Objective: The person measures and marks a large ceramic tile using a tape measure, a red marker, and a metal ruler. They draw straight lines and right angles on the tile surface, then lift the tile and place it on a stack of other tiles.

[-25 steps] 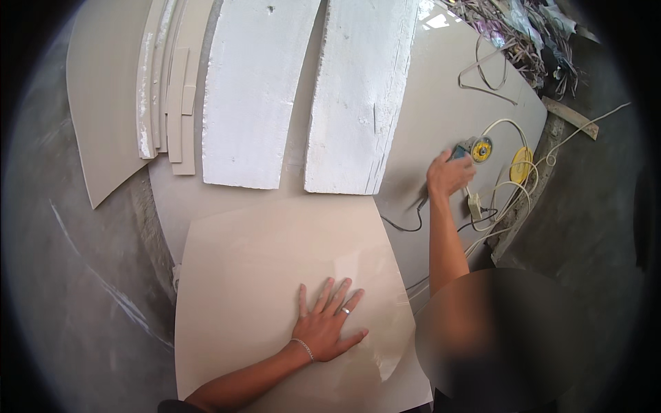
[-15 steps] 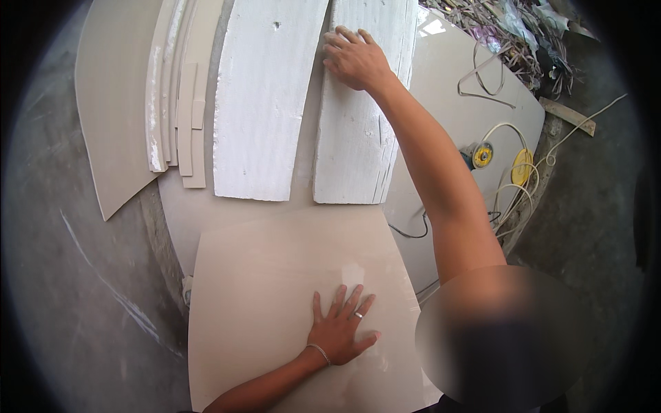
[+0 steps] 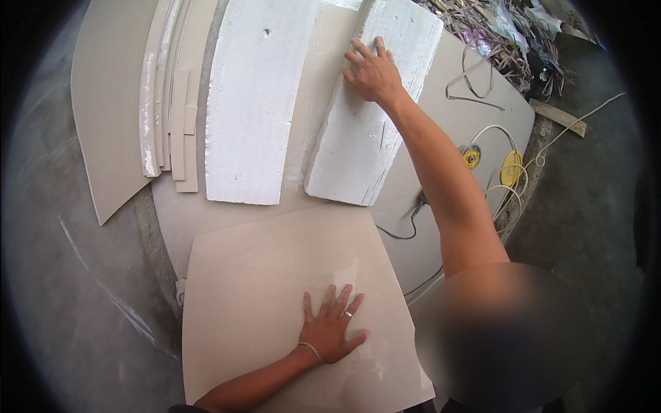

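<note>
My left hand (image 3: 329, 336) lies flat with fingers spread on a large beige tile (image 3: 241, 275) in the foreground. A ring and a bracelet are on it. My right hand (image 3: 375, 74) reaches far forward onto a white foam-like block (image 3: 351, 162), its fingers hooked at the block's left edge. The block slants, its far end toward the right, and its left side face shows. To its left lies a second white block (image 3: 251, 124), long and rough-edged, apart from it. Beige dusty surface shows between the two.
Narrow beige strips (image 3: 180, 131) and a big beige sheet (image 3: 113, 103) lie at the left. Right of my arm are an angle grinder (image 3: 471, 157), a yellow disc (image 3: 510, 168) and looped cable (image 3: 523, 189). Dry debris and plastic scraps (image 3: 506, 34) are heaped at the far right.
The right white block has turned, its far end swinging rightward with my right hand, and the gap between the blocks has widened. My left hand stays flat on the tile.
</note>
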Motion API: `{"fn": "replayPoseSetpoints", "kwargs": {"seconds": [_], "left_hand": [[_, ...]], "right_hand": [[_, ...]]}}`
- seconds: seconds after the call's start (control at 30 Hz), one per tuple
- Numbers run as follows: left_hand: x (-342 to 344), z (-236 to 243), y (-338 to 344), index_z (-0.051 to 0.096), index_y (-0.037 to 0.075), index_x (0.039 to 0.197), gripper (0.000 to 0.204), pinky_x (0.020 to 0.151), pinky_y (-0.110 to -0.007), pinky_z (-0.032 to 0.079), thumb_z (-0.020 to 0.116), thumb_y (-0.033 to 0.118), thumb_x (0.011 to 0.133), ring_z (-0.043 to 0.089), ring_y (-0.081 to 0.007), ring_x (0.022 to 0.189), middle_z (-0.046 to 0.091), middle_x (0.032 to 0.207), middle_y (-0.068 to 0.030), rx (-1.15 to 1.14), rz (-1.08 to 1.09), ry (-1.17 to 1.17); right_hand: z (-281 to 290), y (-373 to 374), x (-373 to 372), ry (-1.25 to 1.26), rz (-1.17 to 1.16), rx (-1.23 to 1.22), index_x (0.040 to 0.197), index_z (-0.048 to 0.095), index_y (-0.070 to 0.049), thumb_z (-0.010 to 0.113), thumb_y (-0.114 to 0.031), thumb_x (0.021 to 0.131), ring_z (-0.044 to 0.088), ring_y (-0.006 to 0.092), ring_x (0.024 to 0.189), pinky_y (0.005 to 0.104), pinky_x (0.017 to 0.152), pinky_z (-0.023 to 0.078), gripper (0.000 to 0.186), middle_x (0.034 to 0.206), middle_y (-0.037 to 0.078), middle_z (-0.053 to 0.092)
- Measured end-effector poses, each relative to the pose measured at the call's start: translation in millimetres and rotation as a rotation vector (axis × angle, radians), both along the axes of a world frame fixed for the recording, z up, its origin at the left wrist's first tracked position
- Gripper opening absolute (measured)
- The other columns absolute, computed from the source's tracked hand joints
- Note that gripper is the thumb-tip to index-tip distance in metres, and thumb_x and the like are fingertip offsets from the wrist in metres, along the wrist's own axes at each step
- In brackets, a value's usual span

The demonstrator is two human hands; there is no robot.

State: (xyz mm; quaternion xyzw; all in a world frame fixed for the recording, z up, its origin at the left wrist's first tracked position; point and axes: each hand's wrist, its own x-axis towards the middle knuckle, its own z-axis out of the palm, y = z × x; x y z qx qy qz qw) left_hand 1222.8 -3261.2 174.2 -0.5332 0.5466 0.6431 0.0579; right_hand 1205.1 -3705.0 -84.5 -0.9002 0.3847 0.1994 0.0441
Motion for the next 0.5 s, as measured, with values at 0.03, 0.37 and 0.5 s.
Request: {"fn": "replayPoseSetpoints", "kwargs": {"seconds": [0.03,0.37,0.5], "left_hand": [[0,0,0,0.023,0.022,0.173,0.087,0.121,-0.082,0.000,0.045,0.070,0.103,0.011,-0.0391,0.166,0.015,0.181,-0.0095,0.002,-0.001,0.002],[-1,-2,-1,0.023,0.024,0.173,0.092,0.118,-0.084,-0.001,0.047,0.073,0.100,0.009,-0.0410,0.166,0.015,0.181,-0.0114,0.008,-0.007,-0.014],[0,0,0,0.026,0.025,0.172,0.094,0.117,-0.085,-0.003,0.052,0.075,0.097,0.008,-0.0412,0.166,0.017,0.180,-0.0111,0.012,0.003,0.001]], "right_hand": [[6,7,7,0.033,0.024,0.027,0.158,0.054,-0.022,0.049,-0.050,0.108,0.021,0.0367,0.164,0.0594,0.132,0.023,0.057,0.175,0.008,0.034],[22,154,-24,0.098,0.432,0.430,0.140,0.071,-0.032,0.070,-0.076,0.085,0.032,0.0248,0.160,0.0725,0.131,-0.003,0.071,0.154,0.000,0.057],[27,147,-53,0.202,0.522,0.437,0.139,0.071,-0.031,0.072,-0.072,0.086,0.032,0.0229,0.160,0.0726,0.131,-0.003,0.067,0.154,-0.001,0.057]]}}
